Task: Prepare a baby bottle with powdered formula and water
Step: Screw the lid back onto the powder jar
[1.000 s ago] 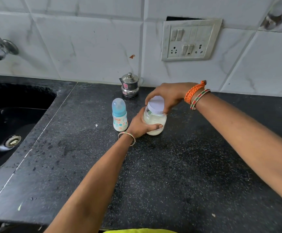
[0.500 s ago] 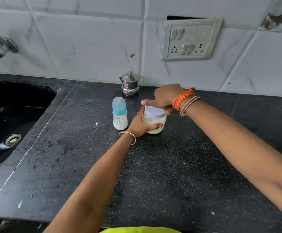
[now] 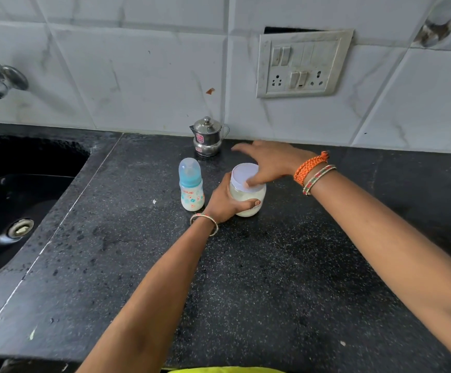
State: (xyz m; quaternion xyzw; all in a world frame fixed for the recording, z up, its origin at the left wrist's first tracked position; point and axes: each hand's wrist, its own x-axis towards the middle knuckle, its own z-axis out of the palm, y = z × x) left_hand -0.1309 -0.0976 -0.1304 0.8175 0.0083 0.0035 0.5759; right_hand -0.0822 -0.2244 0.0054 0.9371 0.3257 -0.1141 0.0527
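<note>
Formula jar (image 3: 247, 196) stands upright mid-desk, left hand (image 3: 225, 201) wrapped round it, right hand (image 3: 270, 162) spread flat over its lid (image 3: 243, 175), baby bottle (image 3: 190, 184) just left.

Small white baby bottle (image 3: 192, 190) with blue collar and clear cap at my eleven o'clock, orange brand word I can't quite read, pink sticker on the little lidded steel pot (image 3: 207, 137), print too small.

Bare forearms, thin metal bangle (image 3: 204, 222) on left wrist, orange braided band (image 3: 310, 167) and beaded bracelet (image 3: 318, 179) on right wrist
</note>
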